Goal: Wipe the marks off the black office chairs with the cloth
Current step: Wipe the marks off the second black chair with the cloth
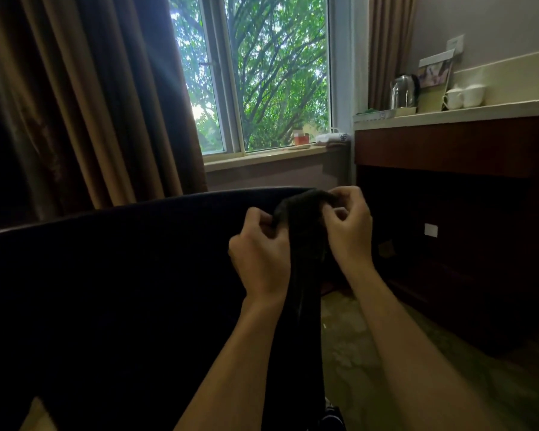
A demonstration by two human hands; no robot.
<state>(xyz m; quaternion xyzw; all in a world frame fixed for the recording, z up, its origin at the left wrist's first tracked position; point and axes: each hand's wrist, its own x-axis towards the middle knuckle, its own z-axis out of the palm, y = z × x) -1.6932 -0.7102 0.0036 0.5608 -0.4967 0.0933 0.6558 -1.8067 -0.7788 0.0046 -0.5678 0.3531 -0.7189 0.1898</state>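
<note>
Both my hands pinch the dark cloth (305,231) above the black chair (122,275) back: left hand (259,256), right hand (349,231). Far right, a worktop (448,115) carries a kettle (403,91) and cups (464,96); curtains (91,104) flank the window (262,73).

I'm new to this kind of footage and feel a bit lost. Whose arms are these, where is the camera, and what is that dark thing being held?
There is no machine here: a person wears a camera on their head, so the single picture looks forward and down along their own arms. The left hand and the right hand both pinch a dark cloth, which hangs down between the forearms. Just behind it curves the back of a black chair, the thing to be wiped. Further off are a window with curtains, and on the right a counter bearing a kettle and white cups.
</note>
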